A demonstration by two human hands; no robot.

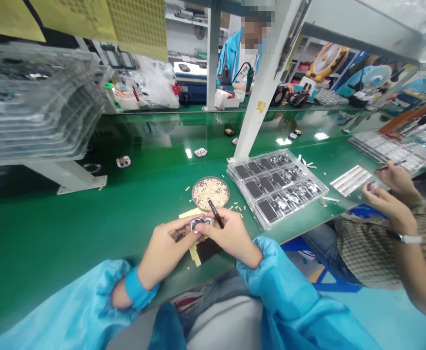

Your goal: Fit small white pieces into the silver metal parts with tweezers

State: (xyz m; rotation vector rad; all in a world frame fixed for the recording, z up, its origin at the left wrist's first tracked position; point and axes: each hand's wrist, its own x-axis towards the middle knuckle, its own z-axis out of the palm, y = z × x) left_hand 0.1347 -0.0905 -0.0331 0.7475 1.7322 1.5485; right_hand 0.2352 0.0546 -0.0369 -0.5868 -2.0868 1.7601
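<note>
A small rounded-square watch case (201,222) with a purple rim and dark inner parts is held low over the bench. The fingers of my left hand (167,250) are closed round its left side. My right hand (233,236) has its thumb against the case's front edge and grips black tweezers (215,212) with pale lettering, which point up and away. Just beyond the hands is a round dish (210,193) heaped with small cream-coloured pieces, several of them scattered beside it. Under my hands lie yellow paper (194,253) and a dark flat sheet (207,250).
To the right, a clear compartment tray (276,187) holds dark screens with flex cables. More cases, including one (200,152), lie along the green bench (125,218). Stacked clear trays (38,107) stand left; a white post (258,92) rises ahead. A co-worker's hands (391,199) work at right.
</note>
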